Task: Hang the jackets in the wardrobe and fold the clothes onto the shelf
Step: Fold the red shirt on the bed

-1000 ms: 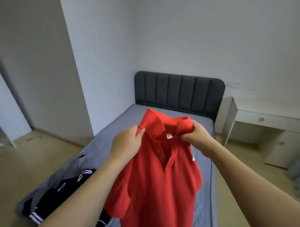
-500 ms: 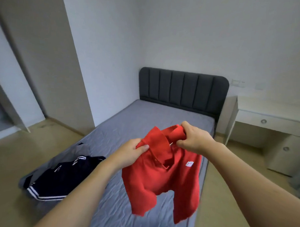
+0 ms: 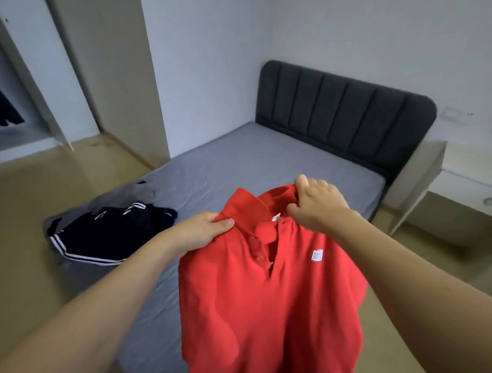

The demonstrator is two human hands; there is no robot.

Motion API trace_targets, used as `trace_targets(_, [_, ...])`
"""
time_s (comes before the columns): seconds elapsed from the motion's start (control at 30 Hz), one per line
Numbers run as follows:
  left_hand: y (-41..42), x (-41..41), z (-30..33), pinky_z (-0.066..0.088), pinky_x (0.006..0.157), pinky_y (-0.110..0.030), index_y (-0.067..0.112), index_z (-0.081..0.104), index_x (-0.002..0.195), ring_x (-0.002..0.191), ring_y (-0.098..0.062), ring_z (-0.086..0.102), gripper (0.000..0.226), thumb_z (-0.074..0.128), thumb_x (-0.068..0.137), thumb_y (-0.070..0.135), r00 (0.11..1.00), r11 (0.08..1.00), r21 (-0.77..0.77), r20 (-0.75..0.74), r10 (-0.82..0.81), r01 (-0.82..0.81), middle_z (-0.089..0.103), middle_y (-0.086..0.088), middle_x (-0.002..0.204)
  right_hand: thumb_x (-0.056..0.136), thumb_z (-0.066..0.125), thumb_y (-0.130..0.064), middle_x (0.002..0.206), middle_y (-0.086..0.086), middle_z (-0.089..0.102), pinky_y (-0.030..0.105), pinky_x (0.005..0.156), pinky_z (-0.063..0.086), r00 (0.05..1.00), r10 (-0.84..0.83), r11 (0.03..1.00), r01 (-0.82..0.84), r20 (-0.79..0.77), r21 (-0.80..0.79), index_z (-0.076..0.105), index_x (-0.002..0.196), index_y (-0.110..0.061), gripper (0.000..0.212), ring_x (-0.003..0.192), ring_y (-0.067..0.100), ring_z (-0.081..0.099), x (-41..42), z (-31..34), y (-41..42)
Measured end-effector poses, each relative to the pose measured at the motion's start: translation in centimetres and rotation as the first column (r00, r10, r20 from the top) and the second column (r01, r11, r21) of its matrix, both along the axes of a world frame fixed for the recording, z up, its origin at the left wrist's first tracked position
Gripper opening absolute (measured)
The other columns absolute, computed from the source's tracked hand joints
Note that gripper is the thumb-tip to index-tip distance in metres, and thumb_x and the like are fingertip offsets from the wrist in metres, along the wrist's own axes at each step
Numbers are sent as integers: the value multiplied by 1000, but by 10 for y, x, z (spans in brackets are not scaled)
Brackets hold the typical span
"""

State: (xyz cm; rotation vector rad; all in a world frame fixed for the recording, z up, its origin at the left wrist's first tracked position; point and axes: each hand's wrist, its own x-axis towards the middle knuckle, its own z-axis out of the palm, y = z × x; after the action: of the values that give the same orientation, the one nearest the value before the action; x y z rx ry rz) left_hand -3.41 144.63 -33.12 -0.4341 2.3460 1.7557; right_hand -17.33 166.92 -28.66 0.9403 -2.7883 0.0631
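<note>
Polo shirt (image 3: 266, 293), red, is hanging in the air in front of you, above the foot end of the bed (image 3: 254, 158), with its front facing you and a small white logo patch on the chest. Your left hand (image 3: 201, 233) is pinching the shoulder seam beside the collar at about 9 o'clock from the placket, thumb on top and fingers curled under the cloth. Your right hand (image 3: 316, 205) is gripping the other side of the collar at about 1 o'clock, fingers curled round a bunched fold of fabric. The shirt body is drooping straight down from both grips, buttons showing at the neck.

At 9 o'clock from the shirt, a dark navy garment with white stripes (image 3: 109, 231) is lying crumpled on the grey mattress, near its left edge, partly over a grey piece of clothing (image 3: 119, 198). Behind the bed, at 12 o'clock, the dark padded headboard (image 3: 345, 114) is standing against the wall. At 2 o'clock a white bench (image 3: 462, 177) with a drawer is sitting just beside the bed.
</note>
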Motion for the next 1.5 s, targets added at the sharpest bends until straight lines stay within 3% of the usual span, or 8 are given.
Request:
trace_targets(0.2, [-52, -102, -178, 49, 79, -31, 18, 66, 87, 99, -26, 67, 27, 52, 99, 38, 972, 917, -371, 118, 205, -148, 71, -4, 95, 86, 50, -30, 123, 9, 51, 39, 91, 35, 987, 154, 980, -158, 44, 117, 42, 127, -15, 45, 112, 32, 47, -119, -209, -96])
trace_targets(0.33, [-72, -156, -373, 43, 94, -44, 14, 53, 112, 115, -36, 55, 29, 46, 97, 38, 857, 503, -836, 80, 510, -221, 59, -16, 122, 94, 46, -35, 150, 13, 25, 43, 108, 25, 979, 183, 981, -187, 91, 46, 9, 154, -21, 71, 134, 33, 29, -168, -407, -153])
trace_targets(0.53, [-14, -130, -677, -9, 111, -68, 42, 2, 153, 150, -25, -12, 64, 17, 95, 65, 775, 565, -825, 375, 508, 28, -6, 3, 164, 97, 21, -58, 161, 3, -16, 52, 117, -10, 884, 229, 920, -334, 408, 207, -13, 152, -30, 71, 148, 23, -17, -151, -716, -126])
trace_targets(0.67, [-9, -126, -759, -1, 108, -74, 39, 26, 151, 148, -32, 15, 66, 27, 90, 64, 848, 317, -945, 106, 520, -77, 25, -3, 160, 93, 16, -61, 163, 5, 5, 48, 118, -7, 933, 286, 949, -307, 220, 68, 7, 154, -33, 68, 149, 24, 1, -159, -809, -117])
trace_targets(0.97, [-15, -112, -749, -3, 117, -59, 33, 10, 156, 150, -23, 3, 73, 30, 93, 65, 799, 304, -901, -73, 596, -310, 7, -1, 164, 88, 5, -64, 163, -1, 6, 46, 119, -7, 942, 286, 958, -286, 174, -29, 5, 153, -38, 70, 149, 18, 0, -157, -815, -124])
trace_targets(1.17, [-11, -20, -724, 29, 108, -49, -2, 44, 136, 131, -42, 37, 78, 56, 82, 52, -42, -25, -575, 17, 999, -818, 41, -28, 141, 98, 15, -55, 163, 1, 9, 48, 119, -1, 953, 189, 980, -198, 239, 12, 10, 154, -30, 62, 149, 22, 4, -132, -801, -105])
trace_targets(1.37, [-40, -18, -683, 49, 99, -48, -3, 46, 129, 115, -41, 58, 45, 48, 84, 5, -29, -33, -41, -105, 994, -999, 57, -28, 128, 92, 25, -62, 162, 6, 4, 53, 115, -7, 963, 14, 999, -2, 271, -45, 9, 154, -26, 74, 149, 27, 1, -120, -756, -53])
trace_targets(1.5, [-51, 4, -651, 35, 102, -48, 16, 31, 145, 126, -42, 42, 62, 54, 87, 20, 186, -174, -775, -352, 918, -607, 43, -27, 138, 86, 48, -45, 155, 14, 26, 50, 114, 20, 704, -236, 715, 593, 670, -371, 25, 150, -10, 77, 141, 33, 24, -168, -737, -8])
